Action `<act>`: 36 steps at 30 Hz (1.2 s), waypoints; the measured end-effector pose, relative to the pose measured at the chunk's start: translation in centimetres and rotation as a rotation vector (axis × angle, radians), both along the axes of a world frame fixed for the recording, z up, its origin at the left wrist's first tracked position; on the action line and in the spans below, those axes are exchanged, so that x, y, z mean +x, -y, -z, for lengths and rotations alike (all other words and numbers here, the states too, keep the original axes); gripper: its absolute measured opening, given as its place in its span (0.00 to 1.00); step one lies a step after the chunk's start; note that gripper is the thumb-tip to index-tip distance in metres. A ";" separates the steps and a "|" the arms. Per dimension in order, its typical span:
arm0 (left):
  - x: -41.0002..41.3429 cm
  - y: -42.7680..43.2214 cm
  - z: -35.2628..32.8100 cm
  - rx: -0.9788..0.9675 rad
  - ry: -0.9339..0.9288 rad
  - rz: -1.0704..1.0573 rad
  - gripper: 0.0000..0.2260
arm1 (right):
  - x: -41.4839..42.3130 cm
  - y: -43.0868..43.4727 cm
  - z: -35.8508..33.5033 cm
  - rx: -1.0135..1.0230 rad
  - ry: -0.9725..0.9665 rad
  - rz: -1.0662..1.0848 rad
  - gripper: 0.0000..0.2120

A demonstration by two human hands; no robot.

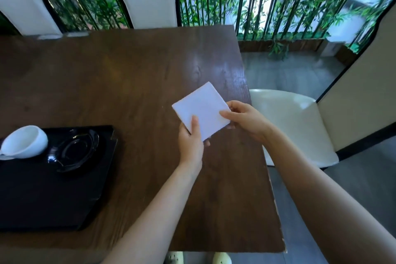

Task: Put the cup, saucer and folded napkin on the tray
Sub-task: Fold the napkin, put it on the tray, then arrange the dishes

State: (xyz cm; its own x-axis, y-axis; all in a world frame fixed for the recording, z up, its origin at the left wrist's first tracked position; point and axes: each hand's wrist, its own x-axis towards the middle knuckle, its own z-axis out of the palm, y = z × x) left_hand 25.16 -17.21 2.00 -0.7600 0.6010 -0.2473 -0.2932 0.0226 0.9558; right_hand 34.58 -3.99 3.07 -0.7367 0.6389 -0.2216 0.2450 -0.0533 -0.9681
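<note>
White napkin (201, 110) is pinched by your left hand (190, 143) and right hand (242, 119); keep it folded, lay it flat on the tray (42, 199).

Both arms are bare from the lower frame edge up to the wrists; no sleeve, watch, bracelet or ring shows on either one. The left hand (190, 143) and the right hand (246, 120) wear no gloves, and the fingers (194, 125) are bare, with short nails as far as the blur lets one tell. Past the near edge of the tabletop (128, 70), two pale shoes (221, 258) with rounded toes show; the left one seems to have small holes on top.
</note>
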 end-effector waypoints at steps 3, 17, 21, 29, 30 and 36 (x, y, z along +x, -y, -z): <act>-0.7 -1.1 -2.7 0.073 -0.139 0.021 0.03 | -0.9 0.3 -2.4 -0.044 0.020 0.069 0.17; -5.0 -1.6 -6.3 0.044 -0.274 0.141 0.09 | -3.0 2.8 -5.8 0.392 -0.181 0.451 0.09; -4.9 -3.3 -8.0 -0.003 -0.394 -0.095 0.16 | -3.5 3.6 -5.9 0.448 -0.214 0.397 0.08; -4.0 -3.2 -7.6 0.045 -0.353 -0.281 0.16 | -2.2 4.1 -5.1 0.368 -0.293 0.357 0.07; -4.1 -3.0 -7.6 0.041 -0.393 -0.264 0.15 | -2.0 3.8 -5.3 0.332 -0.263 0.328 0.08; -3.4 -2.4 -8.0 0.073 -0.702 -0.149 0.17 | -4.2 2.9 -8.7 0.342 -0.015 0.519 0.20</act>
